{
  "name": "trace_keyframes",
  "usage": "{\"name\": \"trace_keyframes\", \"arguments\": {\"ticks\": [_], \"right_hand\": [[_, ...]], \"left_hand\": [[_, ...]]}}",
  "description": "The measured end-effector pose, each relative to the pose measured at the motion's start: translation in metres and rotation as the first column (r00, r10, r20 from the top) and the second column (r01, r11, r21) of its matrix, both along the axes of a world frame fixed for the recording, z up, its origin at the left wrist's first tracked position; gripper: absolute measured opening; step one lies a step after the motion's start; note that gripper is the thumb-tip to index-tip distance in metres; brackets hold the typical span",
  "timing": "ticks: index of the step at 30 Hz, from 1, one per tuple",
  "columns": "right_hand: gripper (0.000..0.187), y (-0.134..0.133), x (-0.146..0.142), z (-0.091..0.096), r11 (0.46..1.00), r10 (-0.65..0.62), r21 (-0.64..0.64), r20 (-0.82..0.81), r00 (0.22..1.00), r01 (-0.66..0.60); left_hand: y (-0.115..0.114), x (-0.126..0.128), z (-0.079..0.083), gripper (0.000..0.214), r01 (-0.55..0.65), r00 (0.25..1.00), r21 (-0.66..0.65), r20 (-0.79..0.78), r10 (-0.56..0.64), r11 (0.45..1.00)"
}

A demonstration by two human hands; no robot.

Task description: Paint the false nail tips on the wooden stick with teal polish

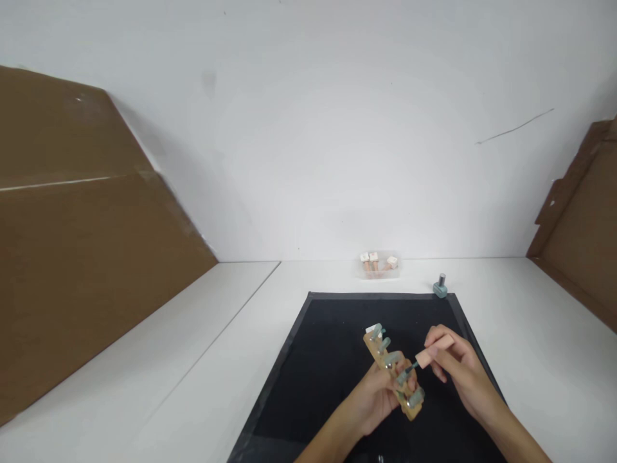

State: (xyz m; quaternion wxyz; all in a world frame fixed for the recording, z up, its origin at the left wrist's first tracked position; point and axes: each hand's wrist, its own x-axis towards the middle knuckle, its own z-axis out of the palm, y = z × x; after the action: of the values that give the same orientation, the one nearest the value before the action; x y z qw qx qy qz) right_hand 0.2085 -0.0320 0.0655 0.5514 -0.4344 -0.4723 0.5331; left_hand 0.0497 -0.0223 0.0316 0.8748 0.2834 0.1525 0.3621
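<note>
Below, left hand (378,395) grips a wooden nail-tip strip (393,370); right hand (456,366) pinches a pink-capped brush (429,355)

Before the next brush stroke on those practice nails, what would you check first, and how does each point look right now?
1. Left hand grips the nail holder: ok.
2. Right hand holds the brush cap: ok.
3. Brush tip meets a nail on the holder: looks so, too small to confirm; cannot tell.
4. Holder kept above the black mat: ok.
5. Polish bottle upright, at the mat's far right corner: ok.
6. Polish left on the brush: cannot tell.
</note>
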Motion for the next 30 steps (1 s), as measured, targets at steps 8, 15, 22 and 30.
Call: {"name": "trace_keyframes", "arguments": {"ticks": [8, 15, 22, 30], "right_hand": [[0.026, 0.0008, -0.0004, 0.0016, 1.0, 0.0, -0.002, -0.007, 1.0, 0.0], [0.028, -0.0002, -0.0002, 0.0014, 1.0, -0.004, -0.005, 0.012, 1.0, 0.004], [0.027, -0.0005, -0.0008, 0.0028, 1.0, -0.005, 0.0, 0.016, 1.0, 0.005], [0.03, -0.0008, -0.0007, 0.003, 1.0, -0.003, -0.003, 0.015, 1.0, 0.003]], "left_hand": [[-0.0005, 0.0007, 0.0023, 0.02, -0.01, 1.0, -0.007, -0.015, 0.009, 1.0], [-0.0007, 0.0007, 0.0032, 0.02, -0.021, 0.999, -0.008, -0.029, 0.021, 1.0], [-0.0005, 0.0005, 0.0027, 0.021, -0.019, 1.0, -0.01, -0.008, 0.019, 1.0], [-0.0004, 0.0006, 0.0044, 0.023, -0.033, 0.999, -0.021, -0.018, 0.032, 0.999]]}}
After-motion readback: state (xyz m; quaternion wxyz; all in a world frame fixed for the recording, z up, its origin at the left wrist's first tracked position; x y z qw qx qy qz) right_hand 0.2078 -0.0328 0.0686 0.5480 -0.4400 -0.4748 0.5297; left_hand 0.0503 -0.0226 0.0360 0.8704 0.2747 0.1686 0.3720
